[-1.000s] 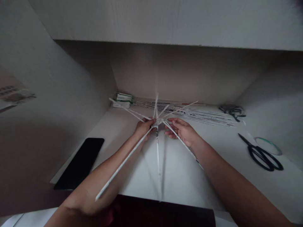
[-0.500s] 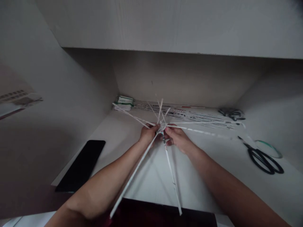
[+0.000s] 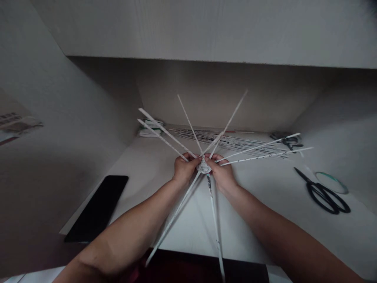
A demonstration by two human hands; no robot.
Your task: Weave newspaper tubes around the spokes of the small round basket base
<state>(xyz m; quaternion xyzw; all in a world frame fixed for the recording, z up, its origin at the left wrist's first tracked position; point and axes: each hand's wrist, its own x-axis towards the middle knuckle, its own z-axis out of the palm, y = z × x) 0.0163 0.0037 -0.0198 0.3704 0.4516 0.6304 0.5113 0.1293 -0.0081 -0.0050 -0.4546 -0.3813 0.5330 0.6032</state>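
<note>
A star of thin white rolled-paper sticks [image 3: 203, 165] is held above the white desk, with a small woven hub at its middle. Several spokes fan upward and to the right, and two long ones run down toward me. My left hand [image 3: 184, 169] grips the hub from the left, fingers pinched on it. On the hub's right side, my right hand [image 3: 221, 173] is closed in the same way. The two hands almost touch at the hub.
A pile of spare paper sticks [image 3: 247, 142] lies along the back wall. Black scissors [image 3: 324, 192] and a tape ring [image 3: 331, 181] sit at right, a black phone [image 3: 98, 206] at left, and a small green-white pack [image 3: 151, 127] at the back left. A shelf overhangs.
My right hand has closed in onto the hub beside the left. The stick star has turned and tilted, so more spokes now point up and to the right.
</note>
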